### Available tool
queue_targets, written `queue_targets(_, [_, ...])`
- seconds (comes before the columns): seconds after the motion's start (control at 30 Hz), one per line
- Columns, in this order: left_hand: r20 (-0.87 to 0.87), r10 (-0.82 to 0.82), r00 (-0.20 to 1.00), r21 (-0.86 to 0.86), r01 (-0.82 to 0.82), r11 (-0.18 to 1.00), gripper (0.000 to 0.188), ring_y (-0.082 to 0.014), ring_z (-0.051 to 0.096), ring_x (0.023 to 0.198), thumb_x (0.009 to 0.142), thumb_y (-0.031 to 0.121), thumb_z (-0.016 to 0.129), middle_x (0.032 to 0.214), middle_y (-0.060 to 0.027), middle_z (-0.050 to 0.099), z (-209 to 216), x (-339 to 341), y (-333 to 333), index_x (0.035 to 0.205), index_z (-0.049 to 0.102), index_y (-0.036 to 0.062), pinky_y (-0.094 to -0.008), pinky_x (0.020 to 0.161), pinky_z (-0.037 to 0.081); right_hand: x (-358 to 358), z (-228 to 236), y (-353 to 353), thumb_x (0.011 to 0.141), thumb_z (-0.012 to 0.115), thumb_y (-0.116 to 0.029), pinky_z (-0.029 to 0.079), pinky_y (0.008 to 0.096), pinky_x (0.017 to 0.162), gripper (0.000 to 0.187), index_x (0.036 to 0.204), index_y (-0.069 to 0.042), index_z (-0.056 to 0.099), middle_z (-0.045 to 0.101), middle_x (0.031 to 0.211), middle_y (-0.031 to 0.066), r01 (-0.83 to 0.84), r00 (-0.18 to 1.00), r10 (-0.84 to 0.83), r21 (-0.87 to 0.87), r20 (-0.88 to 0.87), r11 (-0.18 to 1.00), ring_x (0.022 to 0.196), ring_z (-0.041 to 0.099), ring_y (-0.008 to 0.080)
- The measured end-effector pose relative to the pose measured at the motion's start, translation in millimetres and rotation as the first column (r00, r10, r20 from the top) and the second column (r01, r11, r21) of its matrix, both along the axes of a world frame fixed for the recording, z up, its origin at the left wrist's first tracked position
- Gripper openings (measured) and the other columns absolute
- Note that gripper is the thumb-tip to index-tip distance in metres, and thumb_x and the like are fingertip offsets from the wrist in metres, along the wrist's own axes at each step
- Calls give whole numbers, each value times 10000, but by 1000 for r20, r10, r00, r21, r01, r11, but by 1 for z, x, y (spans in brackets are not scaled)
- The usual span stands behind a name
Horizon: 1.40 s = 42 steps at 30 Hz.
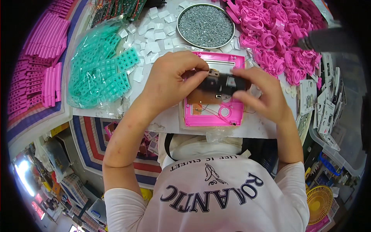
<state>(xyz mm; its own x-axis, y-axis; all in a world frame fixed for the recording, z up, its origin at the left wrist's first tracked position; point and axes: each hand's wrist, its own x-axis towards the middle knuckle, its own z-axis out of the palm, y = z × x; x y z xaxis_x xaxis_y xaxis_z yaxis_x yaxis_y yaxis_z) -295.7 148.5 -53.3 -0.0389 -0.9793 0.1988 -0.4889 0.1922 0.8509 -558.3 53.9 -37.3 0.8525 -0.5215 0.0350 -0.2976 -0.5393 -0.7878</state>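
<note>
A pink plastic housing (213,121) lies open in front of me, with a brown circuit board (200,97) and thin wires inside it. My right hand (266,92) has its fingers and thumb around a black cylindrical tool (228,84), which looks like an electric screwdriver and is blurred. The tool is over the board, hiding its middle and right side. At the board's upper left, my left hand (174,79) is closed in a pinch, its fingertips beside the tool's end. Whatever lies between those fingertips is too small to make out.
A round dish of small screws (206,25) stands behind the housing, beside scattered white squares (159,27). Teal keypads (98,73) in a clear bag lie left, pink strips (48,34) farther left. Pink rings (276,34) are heaped back right, near white-grey parts (328,112).
</note>
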Motion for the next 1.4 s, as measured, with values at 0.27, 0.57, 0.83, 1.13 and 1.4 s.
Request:
queue_targets(0.27, [-49,50,998,65,-47,997,93,-90,557,674,855,16,746,846,-37,682,1,-2,-3,938,715,-10,-239,610,448,16,2,-3,694,827,-170,491,452,948,603,1253,-69,626,617,1212,125,12,999,8,-477,41,879,1098,545,360])
queue_targets(0.57, [73,-15,997,66,10,998,97,-107,560,669,840,25,742,819,-44,674,11,4,-19,928,710,-1,-253,613,457,30,-6,-29,670,826,-140,538,401,833,530,1164,-43,661,659,1062,113,-102,986,158,-534,60,839,953,616,318])
queue_targets(0.83, [125,-162,979,-19,165,986,77,-171,585,659,838,26,727,792,-54,658,9,12,-18,911,700,28,-288,609,480,25,14,-5,712,828,-206,542,417,752,547,1189,-7,648,669,1016,134,-175,985,159,-433,-73,884,880,632,317])
queue_targets(1.13, [361,-325,874,-48,366,929,79,-316,635,737,803,77,727,773,-87,638,14,12,-35,841,661,56,-418,665,505,27,12,3,710,833,-154,535,401,681,507,1156,19,663,657,976,140,-113,994,105,-414,-42,903,815,614,304])
queue_targets(1.4, [445,-444,778,-43,514,857,108,-325,638,749,804,91,699,752,-92,618,20,12,-47,758,610,52,-431,664,506,35,23,4,698,837,-136,533,407,683,514,1144,44,656,653,966,159,-158,987,125,-429,-103,889,800,613,312])
